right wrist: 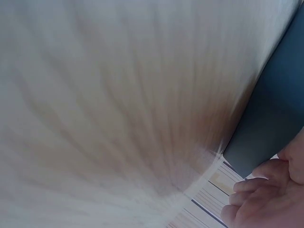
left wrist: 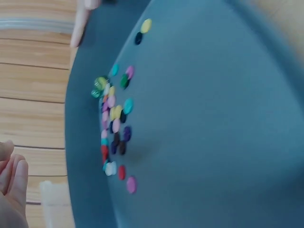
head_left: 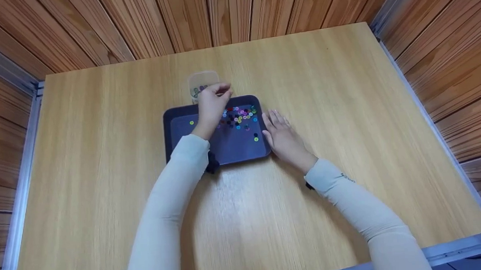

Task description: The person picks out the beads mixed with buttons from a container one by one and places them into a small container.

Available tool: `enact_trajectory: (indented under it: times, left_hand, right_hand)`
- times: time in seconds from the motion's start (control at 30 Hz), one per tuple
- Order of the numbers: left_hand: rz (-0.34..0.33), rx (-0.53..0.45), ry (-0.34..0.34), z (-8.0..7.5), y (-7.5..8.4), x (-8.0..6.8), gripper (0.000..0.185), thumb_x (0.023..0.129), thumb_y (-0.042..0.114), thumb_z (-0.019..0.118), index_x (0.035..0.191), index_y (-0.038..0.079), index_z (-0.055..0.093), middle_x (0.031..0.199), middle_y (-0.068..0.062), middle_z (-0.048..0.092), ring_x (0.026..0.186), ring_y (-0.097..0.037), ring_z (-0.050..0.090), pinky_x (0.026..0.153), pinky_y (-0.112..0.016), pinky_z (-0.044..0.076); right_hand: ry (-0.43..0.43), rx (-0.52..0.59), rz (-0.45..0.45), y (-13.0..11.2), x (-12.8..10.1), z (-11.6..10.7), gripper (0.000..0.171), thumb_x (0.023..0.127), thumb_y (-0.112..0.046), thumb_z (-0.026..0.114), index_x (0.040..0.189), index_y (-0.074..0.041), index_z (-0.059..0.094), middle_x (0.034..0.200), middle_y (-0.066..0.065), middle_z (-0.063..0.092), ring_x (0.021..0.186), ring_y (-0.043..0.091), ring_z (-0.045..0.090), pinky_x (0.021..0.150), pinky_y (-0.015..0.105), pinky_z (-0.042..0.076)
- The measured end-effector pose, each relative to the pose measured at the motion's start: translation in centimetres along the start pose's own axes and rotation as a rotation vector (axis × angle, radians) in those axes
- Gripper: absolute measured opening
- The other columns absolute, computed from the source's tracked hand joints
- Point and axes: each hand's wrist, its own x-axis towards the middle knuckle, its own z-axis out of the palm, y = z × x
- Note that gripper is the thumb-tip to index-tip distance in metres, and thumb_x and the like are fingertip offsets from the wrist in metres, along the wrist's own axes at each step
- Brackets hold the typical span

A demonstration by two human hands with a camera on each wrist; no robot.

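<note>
Small coloured beads (head_left: 239, 116) lie scattered in a dark tray (head_left: 172, 118) at the middle of the head view, most of them bunched toward the tray's upper right, with a lone yellow one (head_left: 191, 122) at its left and a pair near its right side. Just above the tray's upper left corner stands a clear plastic container (head_left: 203, 81) with a few beads showing inside it. The left hand (head_left: 213, 101) reaches over the tray's upper edge toward that container, its fingertips drawn together as if pinching; whether a bead sits between them is too small to tell. The right hand (head_left: 280, 134) lies flat with fingers straight and slightly spread, on the wooden table (head_left: 347, 103) against the tray's right edge. The left wrist view shows what the head view cannot: the beads (left wrist: 114, 123) up close as flat round discs in pink, yellow, teal, red, white and dark tones, strung in a loose column along the tray's (left wrist: 213, 142) inner wall, with the left hand's fingers (left wrist: 12, 175) at the lower left edge of the frame and the container (left wrist: 54, 202) blurred beside them. The right wrist view is mostly blurred table (right wrist: 118, 95), with a corner of the tray (right wrist: 270, 123) at the right and the right hand's fingers (right wrist: 251, 199) at the lower right just below it.
</note>
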Motion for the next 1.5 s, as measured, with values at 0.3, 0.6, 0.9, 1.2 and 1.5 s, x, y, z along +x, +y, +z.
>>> enact_trajectory:
  times: [0.3, 0.6, 0.9, 1.2, 1.5]
  left_hand:
    - [0.011, -0.009, -0.062, 1.7, -1.0, -0.9, 0.022, 0.092, 0.010, 0.070, 0.113, 0.004, 0.074, 0.113, -0.011, 0.074, 0.103, -0.020, 0.068, 0.092, -0.027, 0.055]
    - [-0.040, 0.019, -0.112, 3.4, -2.1, -1.3, 0.021, 0.093, 0.011, 0.070, 0.113, 0.007, 0.074, 0.114, -0.008, 0.074, 0.103, -0.016, 0.068, 0.091, -0.026, 0.055]
    - [-0.052, 0.041, -0.137, 4.7, -3.2, -1.5, 0.023, 0.092, 0.009, 0.069, 0.114, 0.006, 0.073, 0.112, -0.009, 0.074, 0.099, -0.017, 0.068, 0.086, -0.026, 0.056]
    - [-0.012, 0.101, -0.163, 5.3, -3.4, -1.5, 0.022, 0.092, 0.011, 0.069, 0.113, 0.004, 0.074, 0.110, -0.010, 0.075, 0.100, -0.020, 0.069, 0.089, -0.029, 0.055]
    - [-0.018, 0.132, -0.177, 6.1, -3.5, -1.3, 0.023, 0.092, 0.012, 0.070, 0.112, 0.004, 0.074, 0.113, -0.010, 0.075, 0.108, -0.020, 0.068, 0.097, -0.031, 0.052]
  right_hand:
    - [-0.010, -0.010, -0.004, 0.0, 0.0, -0.2, 0.058, 0.109, -0.033, 0.027, 0.158, -0.007, 0.013, 0.167, 0.017, 0.009, 0.156, 0.032, 0.006, 0.127, 0.045, 0.009]
    - [-0.014, -0.005, -0.010, 0.0, 0.0, -0.1, 0.058, 0.109, -0.033, 0.027, 0.159, -0.007, 0.013, 0.167, 0.017, 0.008, 0.156, 0.032, 0.005, 0.127, 0.046, 0.008]
    - [-0.006, -0.008, -0.017, 0.0, 0.1, 0.0, 0.057, 0.109, -0.033, 0.028, 0.158, -0.007, 0.015, 0.167, 0.018, 0.011, 0.156, 0.032, 0.007, 0.127, 0.046, 0.010]
    - [0.009, -0.015, -0.024, -0.1, 0.0, 0.0, 0.057, 0.109, -0.031, 0.030, 0.158, -0.005, 0.016, 0.166, 0.019, 0.013, 0.155, 0.033, 0.008, 0.126, 0.048, 0.011]
    - [0.009, -0.027, -0.025, 0.1, 0.1, 0.1, 0.057, 0.109, -0.030, 0.030, 0.158, -0.005, 0.016, 0.166, 0.019, 0.012, 0.155, 0.033, 0.009, 0.126, 0.049, 0.013]
